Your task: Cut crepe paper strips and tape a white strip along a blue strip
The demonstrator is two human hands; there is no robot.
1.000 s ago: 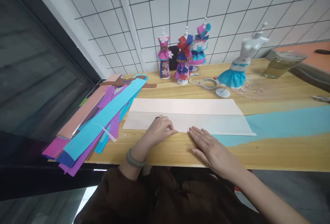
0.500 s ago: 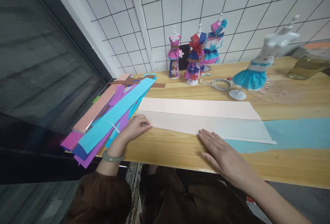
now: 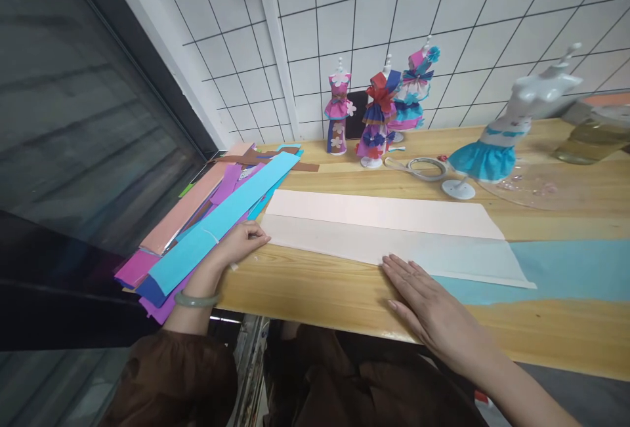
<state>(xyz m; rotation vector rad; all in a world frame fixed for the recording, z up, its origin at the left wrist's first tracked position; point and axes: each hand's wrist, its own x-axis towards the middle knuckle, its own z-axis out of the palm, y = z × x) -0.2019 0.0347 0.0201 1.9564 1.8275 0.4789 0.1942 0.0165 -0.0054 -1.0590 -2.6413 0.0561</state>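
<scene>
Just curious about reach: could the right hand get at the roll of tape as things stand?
Probably yes: the right hand rests open at the near edge of the pale paper, and nothing tall stands between it and the roll of tape.

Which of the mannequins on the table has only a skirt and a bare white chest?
The large mannequin on the right: a turquoise skirt below a bare white chest, while the other three have covered chests.

The wooden bench (image 3: 305, 283) carries 1 pale pink sheet (image 3: 384, 209), partly over a light-blue sheet (image 3: 575, 269). Coloured strips (image 3: 224, 217) are heaped at its left; 4 mannequins (image 3: 378, 115), a tape roll (image 3: 427, 178) and a jar (image 3: 588, 142) stand or lie farther back.
</scene>
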